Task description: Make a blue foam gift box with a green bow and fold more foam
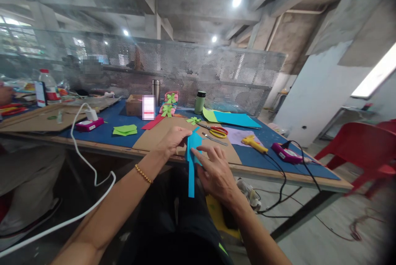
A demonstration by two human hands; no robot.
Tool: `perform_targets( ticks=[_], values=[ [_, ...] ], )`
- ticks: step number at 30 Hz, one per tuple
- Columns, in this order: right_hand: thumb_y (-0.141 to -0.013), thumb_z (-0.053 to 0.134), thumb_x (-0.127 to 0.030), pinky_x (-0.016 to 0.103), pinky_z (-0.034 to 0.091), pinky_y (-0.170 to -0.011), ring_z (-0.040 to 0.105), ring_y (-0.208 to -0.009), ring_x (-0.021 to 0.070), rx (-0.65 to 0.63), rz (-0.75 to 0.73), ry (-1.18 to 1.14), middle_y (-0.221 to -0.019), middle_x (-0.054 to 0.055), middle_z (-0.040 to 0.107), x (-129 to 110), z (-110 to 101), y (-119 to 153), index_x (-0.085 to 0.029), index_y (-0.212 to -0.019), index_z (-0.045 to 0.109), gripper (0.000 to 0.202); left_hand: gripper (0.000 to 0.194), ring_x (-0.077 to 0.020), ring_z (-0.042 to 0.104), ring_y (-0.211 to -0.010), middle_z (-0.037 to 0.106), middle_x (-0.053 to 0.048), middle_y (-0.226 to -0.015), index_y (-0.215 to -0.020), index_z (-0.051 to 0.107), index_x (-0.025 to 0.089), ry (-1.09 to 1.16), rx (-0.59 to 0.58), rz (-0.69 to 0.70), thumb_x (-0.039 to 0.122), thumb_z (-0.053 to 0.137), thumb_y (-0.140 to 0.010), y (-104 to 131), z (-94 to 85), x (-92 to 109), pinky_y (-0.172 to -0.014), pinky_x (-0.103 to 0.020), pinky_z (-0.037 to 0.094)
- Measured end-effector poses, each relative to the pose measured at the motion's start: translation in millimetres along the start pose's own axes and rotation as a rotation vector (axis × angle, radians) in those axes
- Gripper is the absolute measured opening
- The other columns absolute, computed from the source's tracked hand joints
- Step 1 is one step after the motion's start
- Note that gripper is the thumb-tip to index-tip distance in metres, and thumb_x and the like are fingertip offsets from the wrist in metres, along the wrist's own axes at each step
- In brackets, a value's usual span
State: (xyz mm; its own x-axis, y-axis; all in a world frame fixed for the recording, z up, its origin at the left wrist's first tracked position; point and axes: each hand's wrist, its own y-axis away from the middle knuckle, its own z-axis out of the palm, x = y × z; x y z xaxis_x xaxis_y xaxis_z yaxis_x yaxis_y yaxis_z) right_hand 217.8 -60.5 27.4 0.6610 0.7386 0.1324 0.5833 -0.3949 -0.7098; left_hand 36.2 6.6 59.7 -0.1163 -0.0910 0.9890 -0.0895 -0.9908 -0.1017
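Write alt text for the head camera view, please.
Two bare hands, left and right, hold blue paper strips at a blue-topped table; beyond lie red-and-yellow-handled scissors, a yellow glue gun and brown cardboard.

Blue paper [191, 180] partly behind the right hand [218, 171], 1 upright screen [149, 107] blurred out

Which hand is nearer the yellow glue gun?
Right. The right hand is left of the glue gun and nearer the camera; the left hand is farther left, past the held blue paper.
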Motion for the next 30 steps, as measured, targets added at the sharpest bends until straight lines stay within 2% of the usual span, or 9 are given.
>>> perform_targets(
  ticks=[4, 9, 13, 16, 19, 22, 25, 27, 30],
  values=[
    [-0.088, 0.058, -0.016, 0.043, 0.040, -0.086, 0.053, -0.101, 0.0278, 0.078, -0.017, 0.037, -0.118, 0.013, 0.065, -2, 9, 4, -0.016, -0.128, 0.062, 0.040, 0.029, -0.0057, 0.041, -0.045, 0.047, 0.007, -0.049, -0.056, 0.048, 0.017, 0.058, 0.034, -0.034, 0.034, 0.072, -0.059, 1, 1.6, -3, -0.045, -0.020, 0.028],
    [-0.094, 0.053, -0.011, 0.040, 0.038, -0.087, 0.057, -0.094, 0.0223, 0.221, 0.015, 0.067, -0.107, 0.009, 0.070, -5, 20, 7, -0.022, -0.121, 0.067, 0.032, 0.028, -0.0068, 0.046, -0.047, 0.051, 0.006, -0.052, -0.059, 0.050, 0.017, 0.115, 0.063, -0.079, 0.033, 0.074, -0.057, 4, 6.3, -5, -0.046, -0.019, 0.034],
    [-0.095, 0.054, -0.013, 0.040, 0.037, -0.089, 0.060, -0.093, 0.0217, 0.287, 0.023, 0.052, -0.106, 0.008, 0.072, -6, 17, 9, -0.023, -0.122, 0.067, 0.031, 0.028, -0.0086, 0.051, -0.050, 0.056, 0.003, -0.056, -0.064, 0.056, 0.016, 0.126, 0.077, -0.105, 0.036, 0.075, -0.058, 4, 6.4, -12, -0.047, -0.020, 0.035],
    [-0.095, 0.056, -0.017, 0.040, 0.039, -0.087, 0.062, -0.090, 0.0211, 0.320, 0.074, -0.032, -0.102, 0.006, 0.074, -1, 9, 8, -0.024, -0.117, 0.070, 0.027, 0.033, -0.0086, 0.050, -0.048, 0.056, 0.002, -0.055, -0.061, 0.056, 0.016, -0.022, 0.021, -0.094, 0.044, 0.072, -0.067, 5, 0.5, -16, -0.046, -0.021, 0.030],
    [-0.095, 0.057, -0.024, 0.039, 0.042, -0.084, 0.064, -0.086, 0.0210, 0.390, 0.259, -0.213, -0.092, 0.006, 0.075, 11, 1, 4, -0.023, -0.099, 0.076, 0.019, 0.038, -0.0111, 0.051, -0.050, 0.059, -0.002, -0.059, -0.066, 0.063, 0.015, -0.372, 0.093, 0.043, 0.050, 0.062, -0.080, 10, -8.6, -12, -0.049, -0.023, 0.034],
    [-0.088, 0.064, -0.037, 0.037, 0.048, -0.080, 0.066, -0.083, 0.0233, 0.395, 0.572, -0.486, -0.086, 0.006, 0.076, 24, -3, -1, -0.020, -0.083, 0.078, 0.022, 0.035, -0.0164, 0.060, -0.072, 0.068, -0.007, -0.082, -0.090, 0.073, 0.015, -0.626, 0.191, 0.376, 0.048, 0.062, -0.084, 21, -12.8, -1, -0.065, -0.026, 0.044],
    [-0.077, 0.071, -0.049, 0.035, 0.051, -0.067, 0.067, -0.072, 0.0242, 0.241, 0.825, -0.804, -0.075, 0.007, 0.075, 30, 0, -6, -0.017, -0.076, 0.079, 0.033, 0.040, -0.0201, 0.063, -0.091, 0.070, -0.009, -0.104, -0.113, 0.072, 0.019, -0.690, -0.042, 0.546, 0.046, 0.065, -0.084, 33, -6.3, 9, -0.079, -0.028, 0.047],
    [-0.071, 0.076, -0.051, 0.032, 0.050, -0.060, 0.066, -0.067, 0.0233, 0.169, 0.865, -0.953, -0.071, 0.006, 0.075, 30, 3, -10, -0.016, -0.075, 0.080, 0.035, 0.042, -0.0211, 0.064, -0.096, 0.071, -0.008, -0.107, -0.119, 0.070, 0.020, -0.727, -0.203, 0.565, 0.039, 0.068, -0.081, 38, 1.4, 12, -0.083, -0.028, 0.047],
    [-0.065, 0.080, -0.050, 0.030, 0.050, -0.057, 0.066, -0.065, 0.0221, 0.164, 0.835, -1.056, -0.072, 0.006, 0.076, 28, 7, -14, -0.018, -0.078, 0.081, 0.035, 0.041, -0.0188, 0.065, -0.086, 0.073, -0.005, -0.097, -0.119, 0.070, 0.020, -0.769, -0.282, 0.535, 0.026, 0.065, -0.078, 36, 10.0, 11, -0.076, -0.026, 0.047]
  ],
)
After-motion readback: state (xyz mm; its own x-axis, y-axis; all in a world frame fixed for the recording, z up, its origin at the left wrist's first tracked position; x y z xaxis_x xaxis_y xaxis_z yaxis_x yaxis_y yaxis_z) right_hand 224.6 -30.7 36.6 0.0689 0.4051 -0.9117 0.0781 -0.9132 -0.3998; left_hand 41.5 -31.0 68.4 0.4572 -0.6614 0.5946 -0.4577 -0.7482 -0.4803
